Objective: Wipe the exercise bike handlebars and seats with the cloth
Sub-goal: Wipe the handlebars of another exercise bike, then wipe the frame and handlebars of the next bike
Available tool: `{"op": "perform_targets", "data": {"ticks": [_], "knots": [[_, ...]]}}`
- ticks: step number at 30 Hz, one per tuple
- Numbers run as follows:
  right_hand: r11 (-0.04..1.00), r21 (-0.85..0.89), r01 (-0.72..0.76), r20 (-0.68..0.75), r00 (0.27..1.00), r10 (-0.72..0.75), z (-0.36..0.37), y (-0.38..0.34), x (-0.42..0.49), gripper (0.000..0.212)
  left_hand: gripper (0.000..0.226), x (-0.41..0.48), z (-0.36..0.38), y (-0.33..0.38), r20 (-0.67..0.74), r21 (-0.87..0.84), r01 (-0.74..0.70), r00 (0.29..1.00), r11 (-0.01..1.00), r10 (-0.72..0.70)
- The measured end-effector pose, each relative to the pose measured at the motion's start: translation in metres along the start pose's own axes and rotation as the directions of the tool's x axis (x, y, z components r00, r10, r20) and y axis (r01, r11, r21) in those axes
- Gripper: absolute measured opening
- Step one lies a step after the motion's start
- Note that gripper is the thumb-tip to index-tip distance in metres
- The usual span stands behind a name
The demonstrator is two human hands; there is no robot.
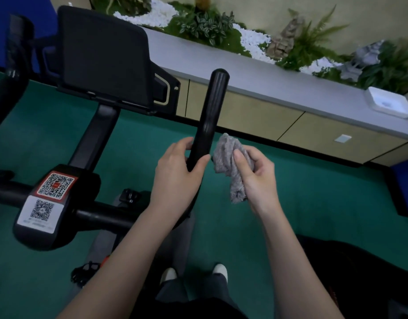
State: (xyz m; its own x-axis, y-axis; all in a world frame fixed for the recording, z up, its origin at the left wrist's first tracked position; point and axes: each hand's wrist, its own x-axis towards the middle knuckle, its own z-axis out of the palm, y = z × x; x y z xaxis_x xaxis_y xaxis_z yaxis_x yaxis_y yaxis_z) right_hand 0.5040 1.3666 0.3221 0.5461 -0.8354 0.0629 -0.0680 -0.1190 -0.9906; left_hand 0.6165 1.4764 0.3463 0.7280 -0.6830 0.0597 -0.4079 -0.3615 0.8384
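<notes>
While our left hand grips the lower part of the black handlebar, with the thumb on the right side of the bar and the fingers curled round its left side, our right hand holds the grey cloth at 3 o'clock from it. The cloth is bunched. Our thumb presses on its front and the other fingers curl behind it; one end stands up towards 12 o'clock and the other end hangs down towards 6 o'clock, below the palm. The cloth is just beside the bar, but we cannot tell if it touches it.

From our left hand the handlebar rises towards 12 o'clock and ends in a rounded tip. At 10 o'clock from the hands stands the dark console of the bike on its stem. At 9 o'clock is the centre block with two code stickers, a red-framed sticker above a white sticker, and a black crossbar runs from this block towards our left forearm.

Under everything lies a green floor. A long cabinet with a grey top runs from 12 to 3 o'clock, with a white tray on it at 2 o'clock and plants behind. At 6 o'clock we see the tips of our shoes.
</notes>
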Motion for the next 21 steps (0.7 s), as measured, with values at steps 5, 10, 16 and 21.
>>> {"op": "perform_targets", "data": {"ticks": [5, 10, 16, 21], "knots": [[1.0, 0.006, -0.023, -0.066, 0.998, 0.023, -0.027, 0.005, -0.012, 0.01, 0.055, -0.002, -0.002, 0.0, 0.009, 0.134, -0.031, 1.0, 0.991, 0.03], [1.0, -0.016, -0.011, -0.094, 0.996, 0.009, -0.07, 0.014, -0.022, 0.011, 0.049, -0.01, 0.011, 0.02, -0.076, 0.356, -0.186, 0.971, 0.916, 0.227], [0.999, -0.032, -0.031, -0.167, 0.986, 0.025, -0.157, 0.025, -0.039, 0.016, 0.047, -0.035, 0.084, 0.064, 0.043, 0.399, -0.306, 0.948, 0.864, 0.316], [0.995, -0.031, -0.098, -0.276, 0.957, 0.086, -0.242, 0.042, -0.06, 0.014, 0.049, -0.059, 0.173, 0.095, 0.268, 0.41, -0.391, 0.915, 0.824, 0.301]]}}
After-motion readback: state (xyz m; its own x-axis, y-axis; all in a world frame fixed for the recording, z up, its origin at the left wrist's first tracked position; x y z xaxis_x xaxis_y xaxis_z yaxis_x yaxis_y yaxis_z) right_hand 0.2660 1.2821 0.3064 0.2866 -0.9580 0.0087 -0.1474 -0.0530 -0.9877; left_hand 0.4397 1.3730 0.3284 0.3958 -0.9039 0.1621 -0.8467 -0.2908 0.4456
